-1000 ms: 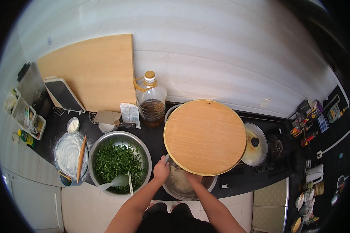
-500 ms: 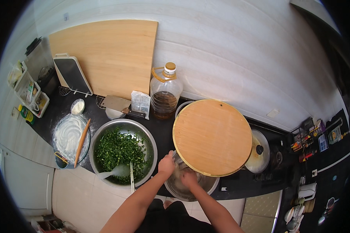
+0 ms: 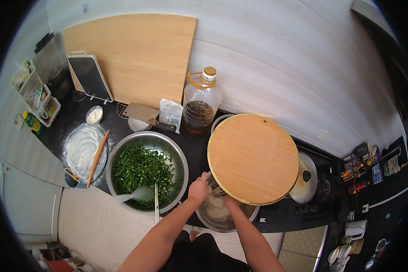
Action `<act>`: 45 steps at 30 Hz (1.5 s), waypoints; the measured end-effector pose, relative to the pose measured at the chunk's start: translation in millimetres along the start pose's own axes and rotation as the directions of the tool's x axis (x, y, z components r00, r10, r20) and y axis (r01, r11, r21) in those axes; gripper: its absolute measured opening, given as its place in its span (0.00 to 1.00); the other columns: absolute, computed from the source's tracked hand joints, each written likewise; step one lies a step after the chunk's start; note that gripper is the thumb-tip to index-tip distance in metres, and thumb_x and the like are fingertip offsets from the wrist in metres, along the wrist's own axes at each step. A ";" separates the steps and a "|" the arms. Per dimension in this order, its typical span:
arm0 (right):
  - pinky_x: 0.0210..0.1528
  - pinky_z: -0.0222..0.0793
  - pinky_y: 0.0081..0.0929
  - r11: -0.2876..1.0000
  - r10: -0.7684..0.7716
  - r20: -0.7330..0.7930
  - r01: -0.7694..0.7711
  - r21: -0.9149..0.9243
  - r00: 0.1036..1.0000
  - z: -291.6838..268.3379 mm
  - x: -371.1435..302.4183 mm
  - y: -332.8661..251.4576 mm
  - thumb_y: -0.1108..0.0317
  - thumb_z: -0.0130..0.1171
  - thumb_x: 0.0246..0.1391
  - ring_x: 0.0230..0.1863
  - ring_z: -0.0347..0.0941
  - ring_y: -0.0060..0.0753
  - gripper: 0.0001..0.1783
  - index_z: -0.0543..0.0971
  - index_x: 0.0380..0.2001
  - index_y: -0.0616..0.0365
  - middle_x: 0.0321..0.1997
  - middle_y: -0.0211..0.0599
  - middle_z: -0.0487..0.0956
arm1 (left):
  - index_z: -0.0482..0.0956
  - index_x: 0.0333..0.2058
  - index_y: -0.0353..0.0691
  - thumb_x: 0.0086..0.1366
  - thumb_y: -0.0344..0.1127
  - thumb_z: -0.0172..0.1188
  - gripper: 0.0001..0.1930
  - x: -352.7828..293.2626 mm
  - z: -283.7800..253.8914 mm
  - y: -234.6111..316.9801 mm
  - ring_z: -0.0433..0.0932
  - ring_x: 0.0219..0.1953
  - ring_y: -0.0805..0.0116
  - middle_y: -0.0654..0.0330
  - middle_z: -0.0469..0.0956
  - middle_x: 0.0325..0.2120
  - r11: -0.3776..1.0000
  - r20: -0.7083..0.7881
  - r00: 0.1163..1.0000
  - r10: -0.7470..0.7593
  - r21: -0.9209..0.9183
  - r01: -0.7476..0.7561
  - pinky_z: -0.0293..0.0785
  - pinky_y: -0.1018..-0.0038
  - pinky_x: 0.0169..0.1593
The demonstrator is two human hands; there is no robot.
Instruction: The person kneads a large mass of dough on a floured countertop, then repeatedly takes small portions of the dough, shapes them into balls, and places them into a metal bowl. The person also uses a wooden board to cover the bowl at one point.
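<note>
While the left hand [image 3: 197,187] is curled tightly over the left rim of a round, silvery metal mixing bowl [image 3: 206,219], the right hand [image 3: 231,203] reaches down inside it. The left fingers appear bent close around the metal edge, with nothing else in their hold. The right fingers are hidden within the bowl, partly behind a large, round, pale wooden board [image 3: 254,158], so I cannot tell how far they are spread or whether they grasp anything.

The soft, beige, dough-like mass [image 3: 215,207] lies in the bottom of that bowl, at the near edge of the black countertop [image 3: 276,215]. The board covers the bowl's far right part from this view; whether the two touch is unclear.

Just to the left stands a wider stainless-steel basin [image 3: 180,158] of finely chopped green leaves [image 3: 140,170], with a pale, translucent plastic spatula [image 3: 143,193] and thin, light-coloured chopsticks [image 3: 156,199] in it. Farther left, a slim brown wooden rolling pin [image 3: 98,157] lies beside a round spread of white flour [image 3: 80,152].

To work the mass well, I would judge, the left grip should keep the bowl from turning or tipping while the right hand presses from the wall toward the middle, the wrist kept low to clear the board's overhanging edge.
</note>
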State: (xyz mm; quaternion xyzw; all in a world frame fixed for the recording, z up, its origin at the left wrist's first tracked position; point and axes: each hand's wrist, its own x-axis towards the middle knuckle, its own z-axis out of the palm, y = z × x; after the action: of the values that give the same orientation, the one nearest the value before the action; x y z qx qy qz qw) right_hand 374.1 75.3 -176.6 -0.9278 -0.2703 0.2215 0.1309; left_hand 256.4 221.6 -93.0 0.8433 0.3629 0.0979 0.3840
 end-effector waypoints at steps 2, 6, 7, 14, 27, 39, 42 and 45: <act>0.60 0.53 0.40 0.998 0.059 0.003 -0.059 0.030 0.998 1.2 -3.2 -24.5 0.65 0.48 0.51 0.60 0.59 0.50 0.26 0.66 0.55 0.57 0.57 0.51 0.66 | 0.63 0.48 0.38 0.58 0.30 0.51 0.18 -1.7 -1.1 -0.3 0.76 0.33 0.45 0.44 0.74 0.31 1.000 -0.001 1.000 -0.009 -0.011 0.009 0.72 0.56 0.34; 0.55 0.59 0.41 0.982 -0.186 -0.136 0.182 -0.046 0.973 24.1 3.6 -31.9 0.66 0.48 0.48 0.52 0.66 0.54 0.20 0.73 0.44 0.62 0.48 0.55 0.72 | 0.63 0.48 0.38 0.58 0.31 0.51 0.18 -0.9 -1.7 1.5 0.76 0.32 0.44 0.44 0.74 0.31 1.000 0.007 1.000 -0.019 -0.005 0.019 0.72 0.55 0.34; 0.52 0.62 0.42 0.977 -0.211 -0.056 0.212 0.008 0.976 15.2 4.7 -40.3 0.66 0.48 0.48 0.48 0.68 0.54 0.17 0.74 0.40 0.63 0.44 0.54 0.74 | 0.63 0.48 0.38 0.58 0.31 0.51 0.18 -1.1 -1.9 1.3 0.76 0.32 0.44 0.44 0.74 0.31 1.000 -0.009 1.000 -0.011 -0.015 0.011 0.72 0.55 0.34; 0.42 0.67 0.45 0.874 -0.447 0.228 0.477 -0.094 0.865 -8.8 -32.5 -52.3 0.66 0.47 0.47 0.38 0.72 0.52 0.12 0.76 0.25 0.64 0.31 0.53 0.76 | 0.63 0.48 0.38 0.57 0.31 0.53 0.19 1.0 3.7 0.6 0.75 0.32 0.43 0.42 0.74 0.32 0.999 -0.002 0.999 -0.034 0.010 0.034 0.72 0.55 0.35; 0.53 0.62 0.42 0.970 -0.230 -0.190 0.241 0.038 0.954 -34.8 -59.0 3.3 0.68 0.51 0.45 0.48 0.69 0.54 0.22 0.72 0.46 0.66 0.46 0.55 0.74 | 0.64 0.51 0.40 0.56 0.30 0.52 0.21 -5.9 7.2 1.3 0.76 0.35 0.45 0.43 0.75 0.33 0.999 0.076 0.997 -0.035 -0.021 0.036 0.73 0.57 0.37; 0.49 0.64 0.42 0.965 -0.246 -0.047 0.250 0.085 0.968 -1.2 -20.5 -50.3 0.75 0.48 0.44 0.46 0.69 0.55 0.23 0.71 0.48 0.60 0.43 0.52 0.75 | 0.63 0.50 0.37 0.57 0.31 0.53 0.21 -9.8 -3.8 -7.7 0.75 0.32 0.44 0.42 0.74 0.31 1.000 0.046 0.999 0.006 0.013 -0.006 0.72 0.57 0.36; 0.49 0.64 0.42 0.961 -0.255 0.147 0.234 0.146 0.956 13.2 -39.0 -69.6 0.75 0.50 0.42 0.47 0.69 0.56 0.19 0.72 0.43 0.63 0.43 0.53 0.73 | 0.64 0.50 0.37 0.56 0.31 0.53 0.21 -7.6 0.3 -8.9 0.75 0.32 0.43 0.41 0.75 0.30 1.000 0.044 0.999 0.014 -0.005 -0.013 0.71 0.55 0.37; 0.47 0.66 0.40 0.840 -0.477 -0.016 0.461 0.287 0.879 -0.3 -50.5 -52.4 0.76 0.46 0.43 0.42 0.70 0.56 0.20 0.73 0.43 0.61 0.40 0.54 0.75 | 0.64 0.50 0.37 0.56 0.31 0.53 0.21 -7.7 -4.8 -7.1 0.75 0.32 0.44 0.42 0.75 0.30 1.000 0.056 0.998 0.013 0.008 -0.014 0.72 0.56 0.36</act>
State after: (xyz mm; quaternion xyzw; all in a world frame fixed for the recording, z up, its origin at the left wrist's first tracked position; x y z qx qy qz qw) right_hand 312.8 90.0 -140.1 -0.7984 -0.4583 0.2448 0.3042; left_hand 244.9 222.2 -94.0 0.8497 0.3468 0.0755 0.3900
